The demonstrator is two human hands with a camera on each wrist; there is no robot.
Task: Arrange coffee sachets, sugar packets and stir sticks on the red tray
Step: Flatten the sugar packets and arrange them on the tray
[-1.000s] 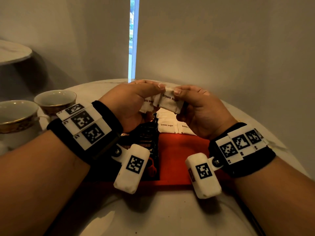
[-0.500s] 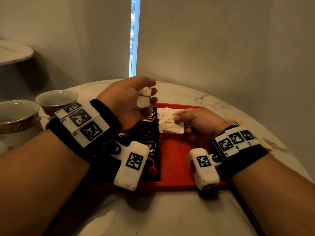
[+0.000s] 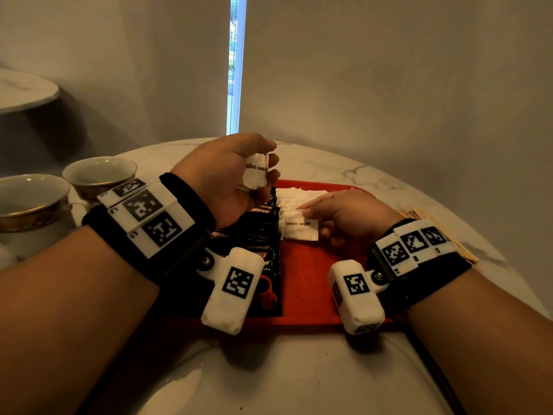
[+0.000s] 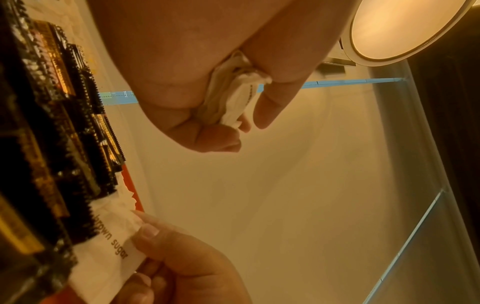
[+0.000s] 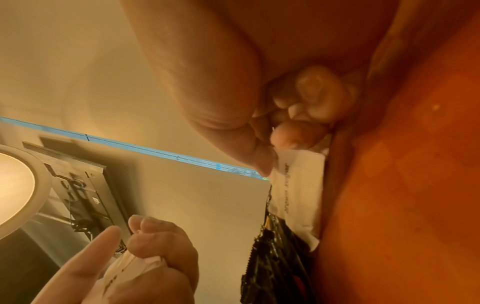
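Note:
A red tray [image 3: 308, 283] lies on the marble table. Black coffee sachets [image 3: 263, 232] fan out along its left side, and white brown-sugar packets [image 3: 294, 196] lie beside them. My right hand [image 3: 311, 215] rests low on the tray and pinches the nearest sugar packet [image 3: 299, 230] by its right edge, thumb on top [image 4: 148, 228]. My left hand [image 3: 263, 175] hovers above the tray's far left corner, gripping a small bunch of sugar packets [image 3: 254, 173] [image 4: 233, 98]. Wooden stir sticks [image 3: 425, 215] lie on the table right of the tray, partly hidden by my right wrist.
Two gold-rimmed cups [image 3: 98, 172] [image 3: 30, 196] stand at the left edge of the round table. A wall rises close behind the table. The tray's right half [image 3: 323, 259] is bare red surface.
A second ago both hands held the packets together above the tray. My right hand has come down with one packet onto the tray; the left stays raised with the rest.

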